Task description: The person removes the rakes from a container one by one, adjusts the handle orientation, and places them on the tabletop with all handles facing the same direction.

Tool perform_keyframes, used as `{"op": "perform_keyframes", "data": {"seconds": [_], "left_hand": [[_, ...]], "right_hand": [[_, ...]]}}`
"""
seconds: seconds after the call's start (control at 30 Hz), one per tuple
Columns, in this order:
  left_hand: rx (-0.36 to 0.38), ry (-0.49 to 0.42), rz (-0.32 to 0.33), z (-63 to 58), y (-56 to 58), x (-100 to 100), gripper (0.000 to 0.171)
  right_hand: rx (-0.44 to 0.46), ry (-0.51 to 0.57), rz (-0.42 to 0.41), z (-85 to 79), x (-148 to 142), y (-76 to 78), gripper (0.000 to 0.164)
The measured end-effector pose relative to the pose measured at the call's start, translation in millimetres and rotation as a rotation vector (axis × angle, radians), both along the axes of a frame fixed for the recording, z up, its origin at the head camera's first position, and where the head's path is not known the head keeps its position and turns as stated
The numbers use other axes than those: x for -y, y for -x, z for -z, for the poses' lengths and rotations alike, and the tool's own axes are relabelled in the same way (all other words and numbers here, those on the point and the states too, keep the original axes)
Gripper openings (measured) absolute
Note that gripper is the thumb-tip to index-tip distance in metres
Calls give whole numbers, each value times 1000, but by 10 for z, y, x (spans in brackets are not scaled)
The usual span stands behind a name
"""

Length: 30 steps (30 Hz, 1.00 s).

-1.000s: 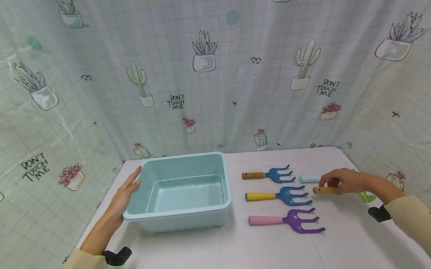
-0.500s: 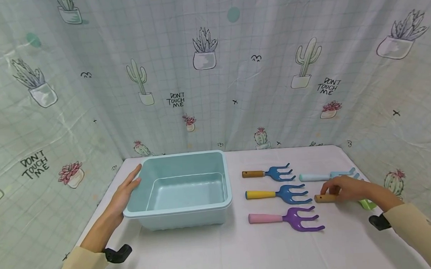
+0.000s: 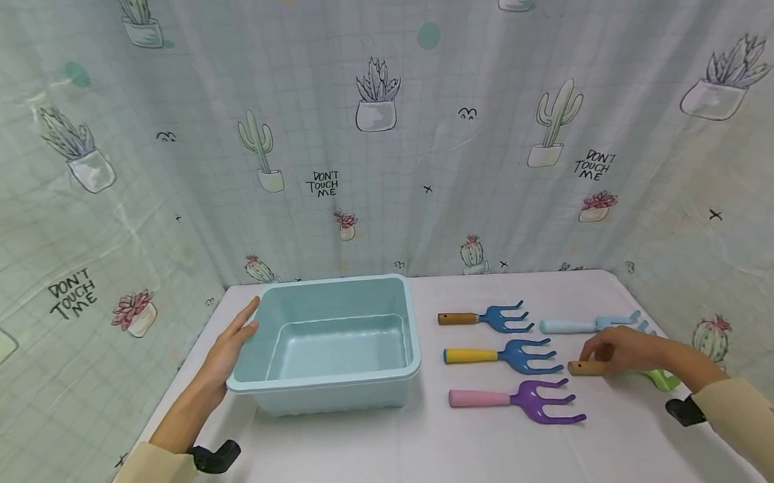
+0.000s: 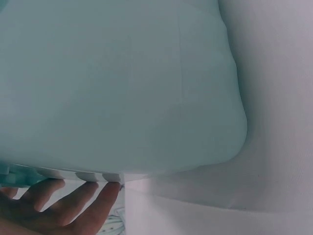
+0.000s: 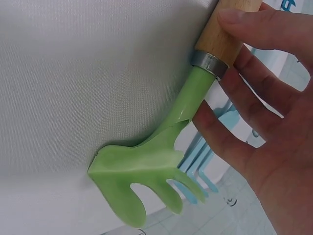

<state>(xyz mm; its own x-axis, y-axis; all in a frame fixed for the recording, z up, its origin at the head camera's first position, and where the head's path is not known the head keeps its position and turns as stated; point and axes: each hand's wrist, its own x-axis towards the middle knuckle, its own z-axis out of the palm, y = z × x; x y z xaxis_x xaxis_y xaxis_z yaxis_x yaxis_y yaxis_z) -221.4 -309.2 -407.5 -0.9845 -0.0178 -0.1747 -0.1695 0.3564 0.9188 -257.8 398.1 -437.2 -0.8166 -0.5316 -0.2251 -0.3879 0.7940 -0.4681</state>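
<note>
My right hand holds a green hand rake by its wooden handle, thumb on one side and fingers on the other. In the right wrist view, the rake's metal head lies close over the white table, tines toward the bottom. My left hand rests against the left rim of a pale blue-green plastic bin. Its fingertips touch the rim in the left wrist view. Just behind the right hand lies a light-blue hand rake, its tines toward the right.
Between bin and right hand, three more hand rakes lie in a column: a blue one with a wooden handle, a blue one with a yellow handle and a purple one with a pink handle. Cactus-print cloth surrounds the table.
My right hand has come a little nearer and lower with the green rake, uncovering the light-blue rake's head. The left hand stays at the bin's rim. The head view has tilted slightly.
</note>
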Motion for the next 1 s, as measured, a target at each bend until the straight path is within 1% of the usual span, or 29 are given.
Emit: {"op": "perform_keyframes", "data": {"seconds": [0.2, 0.33, 0.47, 0.53, 0.6, 0.67, 0.77, 0.83, 0.93, 1.0], "left_hand": [[4, 0, 3, 11, 22, -21, 59], [3, -10, 8, 19, 24, -32, 60], [6, 9, 17, 23, 9, -6, 61], [11, 24, 29, 17, 1, 25, 61], [14, 38, 48, 7, -10, 65, 62], [18, 52, 82, -17, -16, 118, 64], [22, 95, 126, -91, -9, 193, 68], [24, 123, 137, -194, 26, 244, 73], [-21, 155, 134, -409, 157, 319, 79], [-79, 193, 144, -570, 304, 368, 81]], "right_hand": [[8, -16, -1, 30, -37, 12, 26], [17, -26, 20, 15, -33, -8, 27], [24, -23, 34, -30, 9, -30, 32], [-7, -11, 25, -81, 46, -19, 32], [-70, -8, 21, -150, 81, 19, 30], [-132, 6, 21, -243, 119, 76, 28], [-221, 7, 31, -430, 164, 178, 28], [-275, 12, 37, -582, 209, 241, 29], [-391, -7, 56, -814, 313, 339, 33], [-464, -28, 91, -954, 399, 416, 38]]}}
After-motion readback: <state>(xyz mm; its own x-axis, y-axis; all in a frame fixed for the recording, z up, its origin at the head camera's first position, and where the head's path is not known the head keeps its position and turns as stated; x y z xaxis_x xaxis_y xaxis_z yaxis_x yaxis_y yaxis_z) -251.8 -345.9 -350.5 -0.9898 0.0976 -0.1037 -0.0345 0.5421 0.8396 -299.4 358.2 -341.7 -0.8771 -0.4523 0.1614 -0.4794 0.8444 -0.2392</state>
